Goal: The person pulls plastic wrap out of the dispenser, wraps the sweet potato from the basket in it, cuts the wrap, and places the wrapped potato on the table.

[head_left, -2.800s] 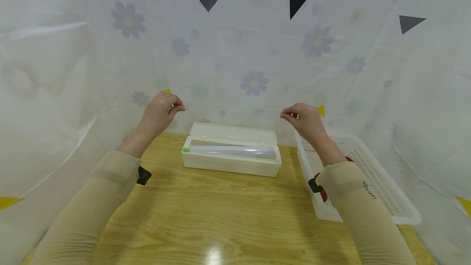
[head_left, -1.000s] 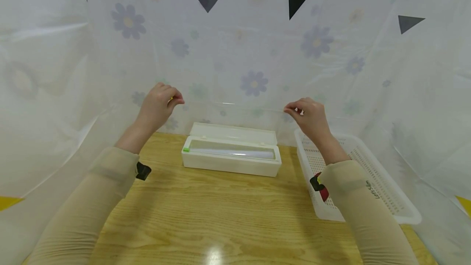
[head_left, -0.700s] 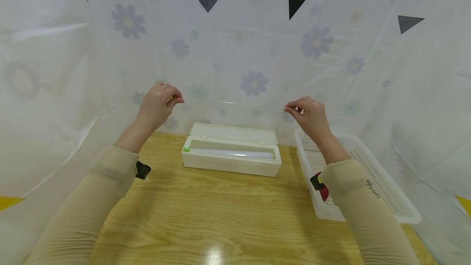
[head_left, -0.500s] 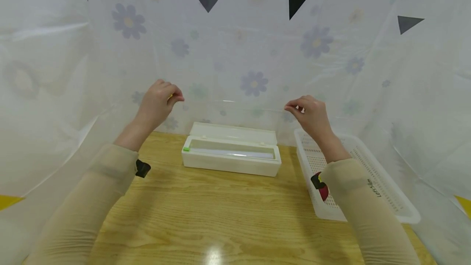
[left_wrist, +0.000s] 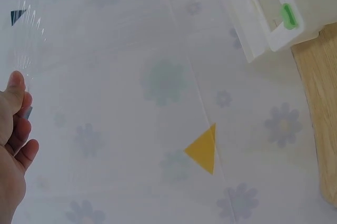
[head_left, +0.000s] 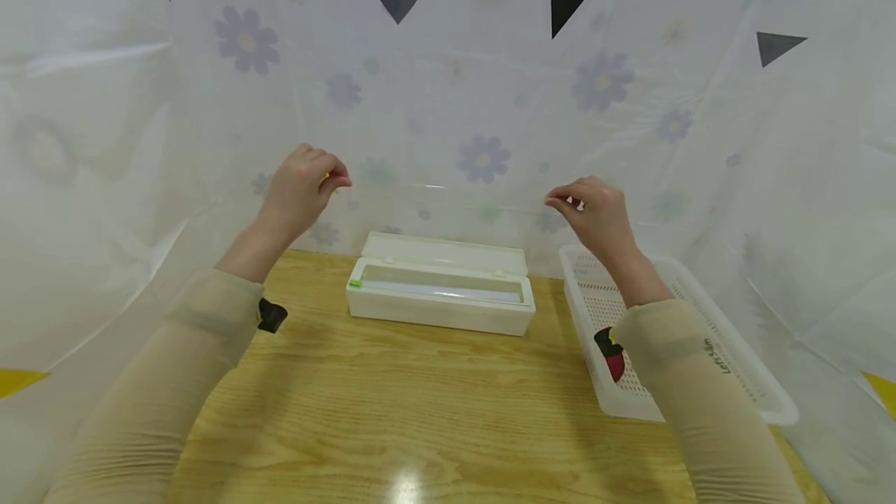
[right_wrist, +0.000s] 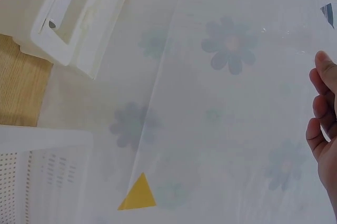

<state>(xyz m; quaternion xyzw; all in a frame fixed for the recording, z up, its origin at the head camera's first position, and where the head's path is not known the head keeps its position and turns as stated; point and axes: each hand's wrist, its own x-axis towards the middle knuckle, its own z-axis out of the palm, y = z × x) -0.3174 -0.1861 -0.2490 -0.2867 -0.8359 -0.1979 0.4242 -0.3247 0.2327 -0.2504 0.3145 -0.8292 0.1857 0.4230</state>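
A sheet of clear cling film (head_left: 434, 186) stretches between my two raised hands, its upper edge showing only as a faint glint. My left hand (head_left: 301, 189) pinches one corner between thumb and fingers; wrinkles fan out from the thumb in the left wrist view. At the other corner, my right hand (head_left: 595, 212) pinches the film the same way. Below and between them stands a white cling film dispenser (head_left: 441, 316), lid raised at the back, with a pale roll (head_left: 448, 291) inside and a green slider (head_left: 355, 283) at its left end. Where the sheet meets the dispenser is hard to see.
A white perforated basket (head_left: 780, 411) stands on the right of the wooden table (head_left: 420, 403), partly under my right forearm. A red item (head_left: 615, 366) lies in it, mostly hidden. A flowered plastic curtain (head_left: 448, 99) hangs close behind the dispenser.
Both hands have risen slightly, still pinching the film, and the right has shifted a little rightward. The roll sits lower in the dispenser than in the earliest frame.
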